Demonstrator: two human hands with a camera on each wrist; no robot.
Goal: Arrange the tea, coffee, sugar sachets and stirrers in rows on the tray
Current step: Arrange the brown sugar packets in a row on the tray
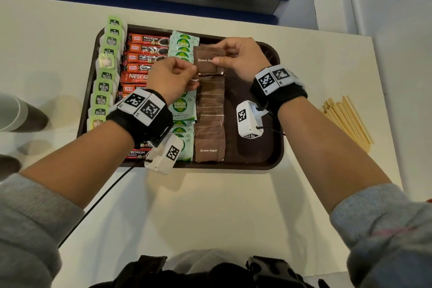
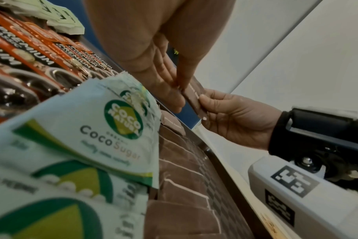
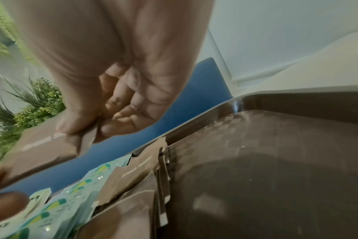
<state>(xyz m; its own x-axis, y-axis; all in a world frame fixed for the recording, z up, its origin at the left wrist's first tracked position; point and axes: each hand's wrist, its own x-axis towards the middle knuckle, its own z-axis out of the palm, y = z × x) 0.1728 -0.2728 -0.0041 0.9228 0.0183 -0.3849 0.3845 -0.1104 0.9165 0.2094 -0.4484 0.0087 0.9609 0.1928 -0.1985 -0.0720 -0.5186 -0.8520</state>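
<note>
A dark brown tray [image 1: 273, 147] holds rows running front to back: green tea bags [image 1: 102, 87], red coffee sticks [image 1: 145, 50], pale green Coco Sugar sachets [image 1: 183, 106] and brown sugar sachets [image 1: 209, 110]. Above the far end of the brown row both hands pinch a brown sugar sachet [image 1: 207, 59]. My left hand [image 1: 174, 77] pinches its left edge, my right hand [image 1: 236, 56] its right side with the thumb on top. The same brown sugar sachet [image 2: 193, 98] shows edge-on in the left wrist view, and it [image 3: 45, 145] appears under the thumb in the right wrist view.
Wooden stirrers [image 1: 348, 121] lie in a loose bundle on the white table [image 1: 210, 206] right of the tray. The tray's right third [image 3: 276, 161] is bare. A white cup [image 1: 11, 112] stands at the left edge. A blue wall strip runs behind the table.
</note>
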